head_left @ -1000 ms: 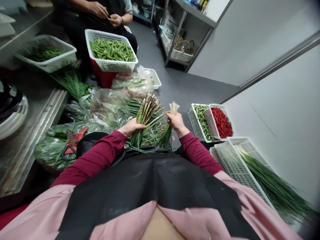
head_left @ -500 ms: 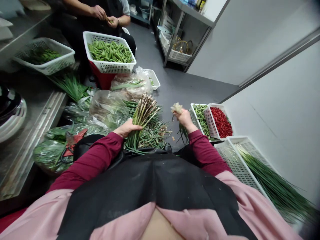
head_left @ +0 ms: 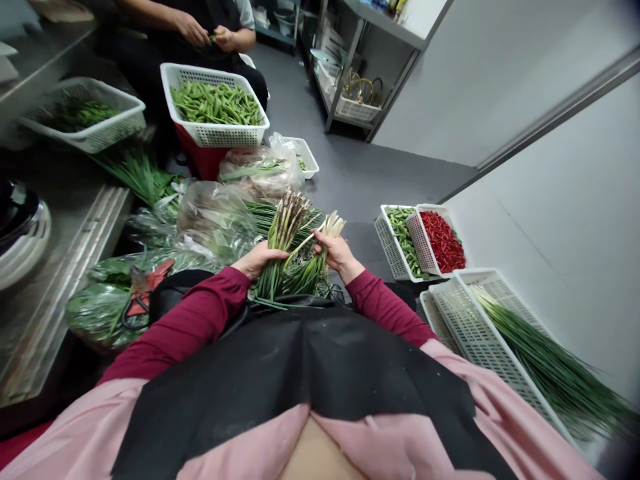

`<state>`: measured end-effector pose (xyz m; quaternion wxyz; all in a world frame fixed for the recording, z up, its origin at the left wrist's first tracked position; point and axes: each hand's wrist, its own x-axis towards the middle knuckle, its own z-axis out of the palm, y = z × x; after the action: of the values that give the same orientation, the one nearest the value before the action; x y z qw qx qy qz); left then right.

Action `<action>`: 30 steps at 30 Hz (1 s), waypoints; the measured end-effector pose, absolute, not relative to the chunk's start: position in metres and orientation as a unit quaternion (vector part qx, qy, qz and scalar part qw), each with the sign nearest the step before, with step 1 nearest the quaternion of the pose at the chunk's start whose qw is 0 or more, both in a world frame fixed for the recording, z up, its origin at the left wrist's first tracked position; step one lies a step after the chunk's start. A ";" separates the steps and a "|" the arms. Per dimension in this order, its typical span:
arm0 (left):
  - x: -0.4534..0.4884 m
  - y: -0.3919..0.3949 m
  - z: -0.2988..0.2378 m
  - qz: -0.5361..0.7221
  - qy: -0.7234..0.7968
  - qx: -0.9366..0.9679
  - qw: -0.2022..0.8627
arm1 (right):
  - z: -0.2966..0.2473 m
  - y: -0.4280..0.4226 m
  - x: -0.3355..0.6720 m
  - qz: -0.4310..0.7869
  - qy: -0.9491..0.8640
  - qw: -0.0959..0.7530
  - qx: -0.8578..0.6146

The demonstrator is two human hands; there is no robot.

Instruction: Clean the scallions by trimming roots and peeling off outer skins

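Note:
My left hand (head_left: 256,259) is closed around a thick bunch of green chives (head_left: 283,233), its pale root ends pointing up and away from me. My right hand (head_left: 336,253) is closed on a smaller bunch of chives (head_left: 320,250) and holds it right against the big bunch, the two hands nearly touching. Loose chive trimmings (head_left: 295,280) lie under both bunches, in front of my black apron.
White baskets (head_left: 467,320) with long cleaned chives (head_left: 545,363) stand at the right, behind them baskets of green (head_left: 403,230) and red chillies (head_left: 443,240). Plastic bags of greens (head_left: 215,210) and red scissors (head_left: 145,287) lie left. Another person sits behind a basket of green pods (head_left: 215,103).
My right hand swung out to the right with its small bunch, then came back left and now holds it against the big bunch. My left hand barely moved.

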<state>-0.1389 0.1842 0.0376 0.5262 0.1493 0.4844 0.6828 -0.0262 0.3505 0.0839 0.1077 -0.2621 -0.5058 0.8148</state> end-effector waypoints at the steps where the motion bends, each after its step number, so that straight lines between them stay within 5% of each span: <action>1: -0.140 0.184 0.037 0.687 0.483 0.137 0.525 | 0.083 0.352 -0.024 0.819 -0.503 0.097 -0.257; 20: -0.139 0.184 0.040 0.680 0.448 0.128 0.565 | 0.076 0.359 -0.017 0.831 -0.490 0.133 -0.225; 24: -0.140 0.187 0.036 0.686 0.452 0.122 0.557 | 0.080 0.363 -0.022 0.755 -0.582 0.191 -0.235; 30: -0.138 0.191 0.029 0.693 0.460 0.142 0.537 | 0.063 0.333 -0.034 0.592 -0.770 0.093 -0.221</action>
<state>-0.1380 0.1906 0.0285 0.5371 0.1417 0.4600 0.6927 -0.0339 0.3332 0.0631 0.0931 -0.2210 -0.7696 0.5918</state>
